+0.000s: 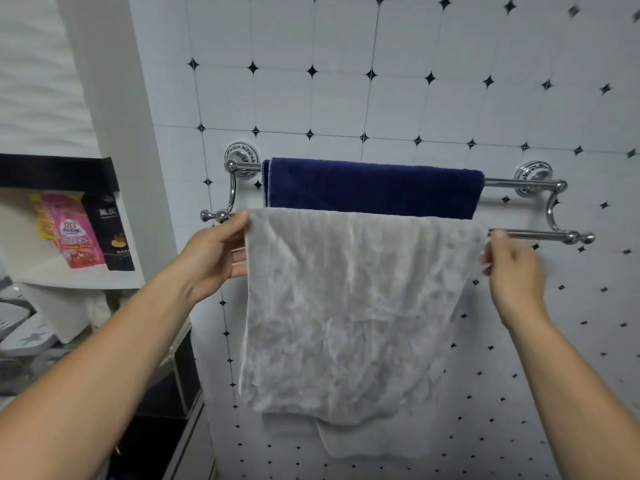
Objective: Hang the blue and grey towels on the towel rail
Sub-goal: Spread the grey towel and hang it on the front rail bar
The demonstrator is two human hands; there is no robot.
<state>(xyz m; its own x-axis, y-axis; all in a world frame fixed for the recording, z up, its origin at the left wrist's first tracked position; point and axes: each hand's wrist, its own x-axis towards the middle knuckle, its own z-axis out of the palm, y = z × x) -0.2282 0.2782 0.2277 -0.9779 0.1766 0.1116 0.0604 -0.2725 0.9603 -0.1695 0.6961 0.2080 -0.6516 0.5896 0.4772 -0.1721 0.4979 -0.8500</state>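
Observation:
A chrome double towel rail (pixel 519 183) is fixed to the tiled wall. The blue towel (pixel 374 188) is draped over its back bar. The grey towel (pixel 349 306) hangs over the front bar and drops well below it, with a second layer showing at the bottom. My left hand (pixel 214 254) pinches the grey towel's upper left edge, thumb on top. My right hand (pixel 512 268) grips the towel's upper right edge beside the bare end of the front bar.
To the left stands a white pillar and a shelf (pixel 69 278) with a pink packet (pixel 74 233) and a black packet (pixel 110 233). Below it are grey plastic items (pixel 24 327) and a dark cabinet (pixel 173 386). White tiles with black diamonds cover the wall.

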